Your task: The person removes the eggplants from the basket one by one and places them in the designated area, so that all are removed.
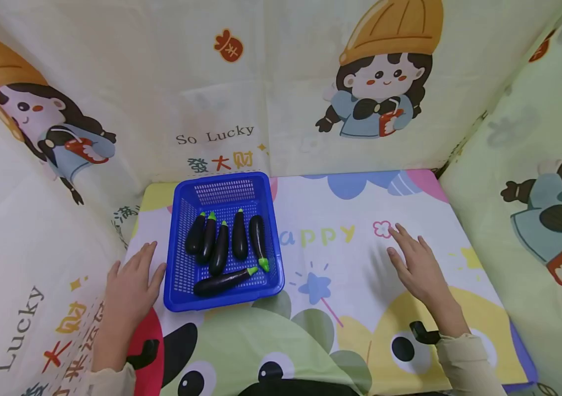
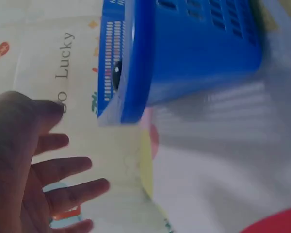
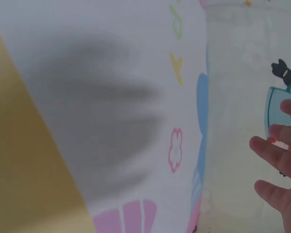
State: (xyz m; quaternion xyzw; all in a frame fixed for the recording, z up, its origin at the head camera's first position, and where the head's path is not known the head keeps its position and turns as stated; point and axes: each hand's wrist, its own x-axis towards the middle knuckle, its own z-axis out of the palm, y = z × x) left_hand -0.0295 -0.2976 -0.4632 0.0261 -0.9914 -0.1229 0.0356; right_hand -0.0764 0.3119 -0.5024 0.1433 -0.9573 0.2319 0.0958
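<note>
A blue plastic basket (image 1: 174,280) with slotted walls stands on the left half of the table. Several dark eggplants (image 1: 219,248) with green stem ends lie inside it, most of them lengthwise and one across the near end. My left hand (image 1: 131,289) hovers just left of the basket, fingers spread and holding nothing; the left wrist view shows a gap between this hand (image 2: 43,160) and the basket's rim (image 2: 138,63). Over the right half of the table my right hand (image 1: 420,269) is raised with fingers extended, nothing in it, and its shadow falls on the cloth.
A printed tablecloth (image 1: 330,352) with cartoon animals and letters covers the table. Cloth walls (image 1: 290,110) with cartoon figures close in the back, left and right sides. Dark straps (image 1: 423,333) show at both wrists.
</note>
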